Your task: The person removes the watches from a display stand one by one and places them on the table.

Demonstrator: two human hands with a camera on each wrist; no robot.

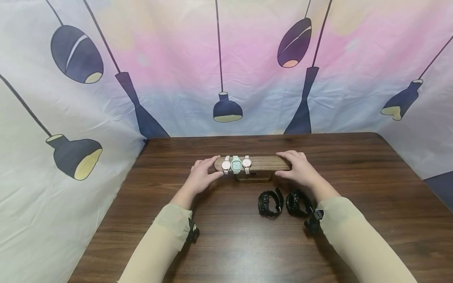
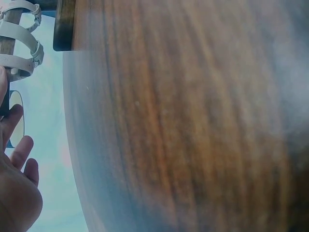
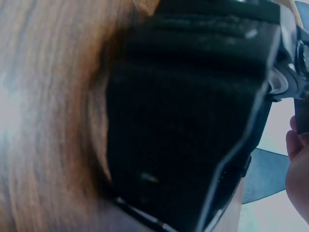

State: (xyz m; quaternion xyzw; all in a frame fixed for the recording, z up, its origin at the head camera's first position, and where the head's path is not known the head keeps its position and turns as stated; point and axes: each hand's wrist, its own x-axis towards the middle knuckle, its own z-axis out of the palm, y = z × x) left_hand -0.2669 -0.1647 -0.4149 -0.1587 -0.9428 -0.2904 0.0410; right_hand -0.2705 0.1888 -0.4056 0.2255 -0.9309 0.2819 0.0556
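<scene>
A wooden watch stand (image 1: 269,162) holds three watches round the left half of its bar. A mint-green square watch (image 1: 236,165) sits between a white-strapped round watch (image 1: 226,165) and another pale round watch (image 1: 246,162). My left hand (image 1: 201,177) grips the bar's left end, thumb in front and fingers behind. At the right end, my right hand (image 1: 300,168) holds the bar the same way. In the left wrist view, pale watch straps (image 2: 19,31) loop round the bar beyond my hand (image 2: 19,188). The right wrist view catches my hand (image 3: 298,169) only at its edge.
Two black watches, one on the left (image 1: 270,203) and one on the right (image 1: 298,203), stand on the brown wooden table (image 1: 226,243) before the stand. The right one is near my right wrist and its camera. A printed cloth (image 1: 191,59) hangs behind the table.
</scene>
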